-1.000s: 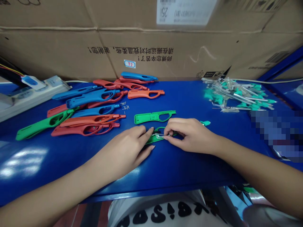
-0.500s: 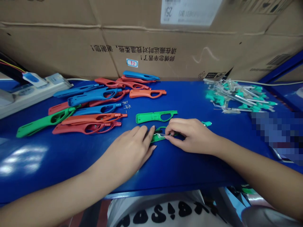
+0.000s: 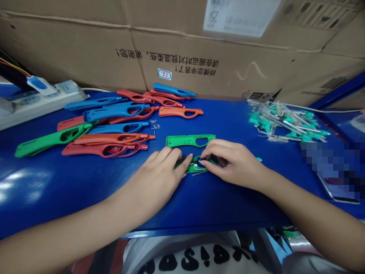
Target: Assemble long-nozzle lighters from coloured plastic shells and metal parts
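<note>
On the blue table in front of me lies a green lighter casing half (image 3: pixel 196 167), partly covered by my fingers. My left hand (image 3: pixel 159 171) is closed on its left end, thumb and forefinger at its edges. At its trigger opening my right hand (image 3: pixel 234 161) is closed in a pinch; what the fingertips grip is hidden. Pale thin wire shows in the casing between my hands, and a thin clear strip lies along its near edge. A teal tip (image 3: pixel 258 159) peeks out beyond my right hand. Just behind lies another green casing half (image 3: pixel 182 141), its inside facing up.
Red, blue, orange and green lighter casings (image 3: pixel 114 112) are piled at left, near small metal pins (image 3: pixel 155 125). Teal-and-clear lighter inserts (image 3: pixel 288 121) lie heaped at right. A power strip (image 3: pixel 42 101) stands far left; a cardboard box (image 3: pixel 176 45) walls off the back.
The right fingertips have come down into the casing's trigger opening; the thin grey rod seen between them earlier is not visible there now. The left hand still presses the casing's left end.
</note>
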Available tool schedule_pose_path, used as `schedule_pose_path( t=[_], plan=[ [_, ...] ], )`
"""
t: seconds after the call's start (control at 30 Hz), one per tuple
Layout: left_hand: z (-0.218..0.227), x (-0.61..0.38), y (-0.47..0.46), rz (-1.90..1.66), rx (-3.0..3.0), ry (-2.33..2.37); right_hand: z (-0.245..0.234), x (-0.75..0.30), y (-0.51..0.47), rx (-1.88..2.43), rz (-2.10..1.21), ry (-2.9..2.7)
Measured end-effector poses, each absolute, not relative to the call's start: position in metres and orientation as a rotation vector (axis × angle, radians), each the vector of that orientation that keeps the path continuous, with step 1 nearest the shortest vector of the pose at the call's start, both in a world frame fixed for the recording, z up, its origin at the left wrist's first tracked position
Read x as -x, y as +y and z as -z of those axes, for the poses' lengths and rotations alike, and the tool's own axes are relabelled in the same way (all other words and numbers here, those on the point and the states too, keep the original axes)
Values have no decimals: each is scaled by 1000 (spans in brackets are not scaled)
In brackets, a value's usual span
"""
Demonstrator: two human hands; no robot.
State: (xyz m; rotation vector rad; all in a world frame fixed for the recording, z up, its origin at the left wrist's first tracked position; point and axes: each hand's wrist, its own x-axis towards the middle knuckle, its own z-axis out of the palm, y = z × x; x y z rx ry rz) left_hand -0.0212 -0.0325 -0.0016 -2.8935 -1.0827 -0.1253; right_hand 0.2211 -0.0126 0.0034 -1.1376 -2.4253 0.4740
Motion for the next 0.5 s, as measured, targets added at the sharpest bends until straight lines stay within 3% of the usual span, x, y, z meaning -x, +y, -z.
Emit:
schedule_pose_path(
  t=[0.33, 0.5],
  plan=[
    [12, 21, -15, 645, 3197, -1142, 4, -221, -9, 1157, -526, -2460],
    [15, 21, -14, 733, 3199, -1094, 7, -220, -7, 1162, -549, -2372]
  ],
)
